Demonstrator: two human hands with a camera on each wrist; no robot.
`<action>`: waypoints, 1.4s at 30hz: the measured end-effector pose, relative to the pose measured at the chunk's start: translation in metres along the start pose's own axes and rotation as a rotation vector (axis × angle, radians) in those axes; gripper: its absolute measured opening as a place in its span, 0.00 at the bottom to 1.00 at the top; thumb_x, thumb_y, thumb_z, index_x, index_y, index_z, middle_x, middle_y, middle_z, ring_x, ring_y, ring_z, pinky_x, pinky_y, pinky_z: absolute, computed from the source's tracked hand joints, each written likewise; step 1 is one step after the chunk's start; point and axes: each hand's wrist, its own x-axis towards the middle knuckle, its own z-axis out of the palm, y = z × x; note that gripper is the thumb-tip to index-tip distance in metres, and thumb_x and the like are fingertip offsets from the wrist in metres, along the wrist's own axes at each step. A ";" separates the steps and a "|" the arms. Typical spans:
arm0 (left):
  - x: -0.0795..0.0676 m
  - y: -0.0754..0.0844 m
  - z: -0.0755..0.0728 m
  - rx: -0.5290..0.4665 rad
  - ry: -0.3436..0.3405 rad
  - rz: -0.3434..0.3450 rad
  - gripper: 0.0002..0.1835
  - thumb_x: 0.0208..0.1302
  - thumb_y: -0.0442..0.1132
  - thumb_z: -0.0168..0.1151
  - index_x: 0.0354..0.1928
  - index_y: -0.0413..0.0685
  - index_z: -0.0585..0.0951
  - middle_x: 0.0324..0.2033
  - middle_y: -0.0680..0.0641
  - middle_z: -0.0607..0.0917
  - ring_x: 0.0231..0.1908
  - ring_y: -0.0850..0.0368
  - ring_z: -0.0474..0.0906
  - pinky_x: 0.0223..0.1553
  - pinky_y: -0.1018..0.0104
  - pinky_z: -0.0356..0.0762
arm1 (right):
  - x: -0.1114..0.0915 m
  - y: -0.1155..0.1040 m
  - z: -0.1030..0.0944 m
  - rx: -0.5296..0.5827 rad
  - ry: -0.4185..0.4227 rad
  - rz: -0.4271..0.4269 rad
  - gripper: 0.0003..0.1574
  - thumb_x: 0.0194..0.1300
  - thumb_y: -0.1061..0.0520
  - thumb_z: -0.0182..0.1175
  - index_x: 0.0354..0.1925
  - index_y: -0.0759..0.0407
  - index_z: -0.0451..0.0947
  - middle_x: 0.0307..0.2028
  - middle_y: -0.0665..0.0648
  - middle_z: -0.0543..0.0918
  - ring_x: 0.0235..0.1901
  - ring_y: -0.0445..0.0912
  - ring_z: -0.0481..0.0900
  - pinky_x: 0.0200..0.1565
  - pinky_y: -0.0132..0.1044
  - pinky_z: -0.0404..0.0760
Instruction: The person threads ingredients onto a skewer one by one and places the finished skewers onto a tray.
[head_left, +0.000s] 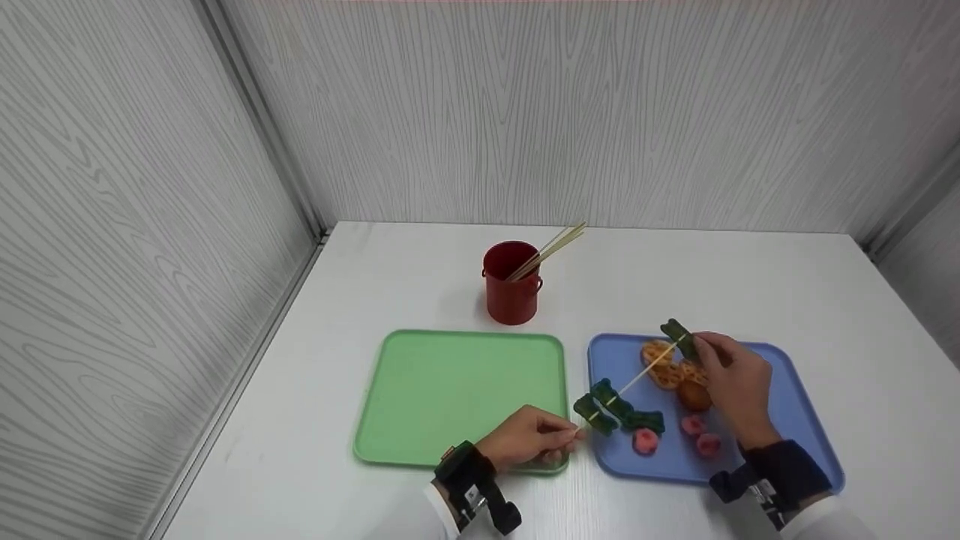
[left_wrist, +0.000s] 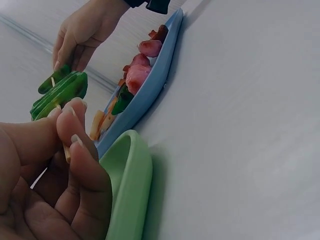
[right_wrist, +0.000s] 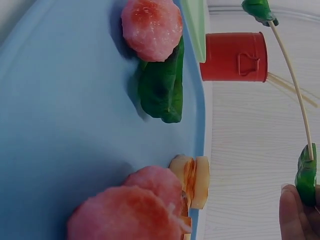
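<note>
My left hand [head_left: 531,436] pinches the lower end of a thin wooden skewer [head_left: 643,372] over the right edge of the green tray. Two green pepper pieces [head_left: 604,405] are threaded on the skewer close to the left fingers. At the skewer's far end, my right hand [head_left: 739,382] holds another green pepper piece [head_left: 679,337] between thumb and fingers, with the tip at it. In the right wrist view the skewer [right_wrist: 295,82] bends slightly between the pieces. Below lies the blue tray [head_left: 787,397], bearing a loose green pepper piece [head_left: 646,422].
On the blue tray are also pink round pieces [head_left: 645,441], pale browned slices [head_left: 664,375] and a brown ball [head_left: 694,396]. The green tray [head_left: 457,390] lies to the left. Behind the trays stands a red bucket [head_left: 511,292] holding several skewers [head_left: 551,249]. Grey panels enclose the white table.
</note>
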 end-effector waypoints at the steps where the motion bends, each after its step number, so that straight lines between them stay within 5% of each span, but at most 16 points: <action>1: 0.000 0.000 -0.001 0.015 0.004 0.005 0.11 0.67 0.30 0.60 0.47 0.30 0.83 0.26 0.48 0.83 0.21 0.66 0.73 0.22 0.78 0.71 | 0.000 0.000 0.000 -0.003 -0.004 -0.002 0.09 0.66 0.62 0.63 0.41 0.66 0.85 0.33 0.62 0.87 0.28 0.26 0.72 0.29 0.17 0.67; 10: -0.002 0.002 -0.002 0.096 0.035 0.012 0.10 0.67 0.33 0.61 0.45 0.36 0.86 0.26 0.49 0.84 0.22 0.66 0.73 0.22 0.77 0.71 | 0.000 0.001 -0.001 -0.010 -0.013 -0.011 0.08 0.66 0.63 0.63 0.41 0.67 0.85 0.31 0.63 0.86 0.27 0.27 0.71 0.29 0.18 0.66; 27: -0.002 0.004 0.005 -0.022 -0.015 -0.011 0.12 0.67 0.30 0.59 0.48 0.28 0.82 0.26 0.47 0.82 0.22 0.66 0.73 0.22 0.80 0.71 | -0.004 -0.003 -0.001 0.025 0.058 -0.016 0.08 0.65 0.63 0.64 0.41 0.66 0.85 0.31 0.63 0.86 0.27 0.24 0.71 0.29 0.16 0.67; 37: -0.003 0.005 -0.001 0.145 0.035 0.021 0.11 0.67 0.32 0.60 0.47 0.35 0.85 0.38 0.39 0.87 0.21 0.68 0.71 0.23 0.79 0.70 | -0.004 -0.001 -0.002 -0.008 0.009 0.020 0.09 0.66 0.61 0.63 0.42 0.67 0.84 0.33 0.63 0.86 0.28 0.26 0.71 0.30 0.15 0.67; 42: -0.002 0.008 -0.003 0.206 0.042 0.033 0.10 0.67 0.33 0.61 0.46 0.39 0.86 0.35 0.44 0.88 0.21 0.67 0.71 0.23 0.78 0.69 | -0.004 0.000 -0.002 0.001 0.019 0.001 0.09 0.66 0.62 0.63 0.41 0.67 0.85 0.32 0.63 0.86 0.28 0.24 0.71 0.30 0.15 0.67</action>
